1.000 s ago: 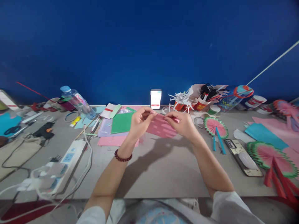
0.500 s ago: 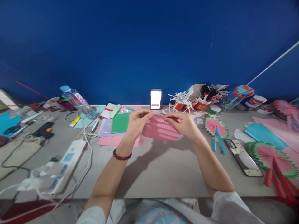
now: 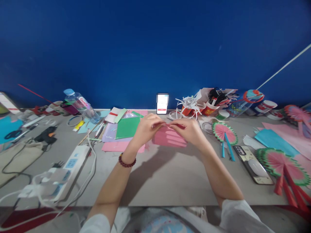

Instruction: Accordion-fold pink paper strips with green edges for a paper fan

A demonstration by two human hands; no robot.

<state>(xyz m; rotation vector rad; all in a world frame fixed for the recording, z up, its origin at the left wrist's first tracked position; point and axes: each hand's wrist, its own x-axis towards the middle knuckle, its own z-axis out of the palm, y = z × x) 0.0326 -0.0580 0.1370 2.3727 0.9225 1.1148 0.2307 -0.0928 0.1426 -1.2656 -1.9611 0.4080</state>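
Observation:
A sheet of pink paper (image 3: 167,137) hangs above the grey table, held along its top edge. My left hand (image 3: 149,127) pinches that edge on the left, and a dark red bead bracelet circles the wrist. On the right, my right hand (image 3: 186,128) pinches the same edge close to the left one. The thumbs and fingertips nearly meet. Stripes of light and shadow cross the paper's face. Behind my left hand lie a green sheet (image 3: 127,127) and a pink strip of paper (image 3: 116,146).
A lit phone (image 3: 162,103) stands against the blue wall. To the left are a power strip (image 3: 75,161) with cables and a tilted bottle (image 3: 81,103). Paper watermelon fans (image 3: 224,132), a second phone (image 3: 252,163) and cups of paper strips (image 3: 188,106) are on the right.
My hands have come closer together along the paper's top edge, with the left shifting right and slightly down. Both keep their pinch on the pink paper.

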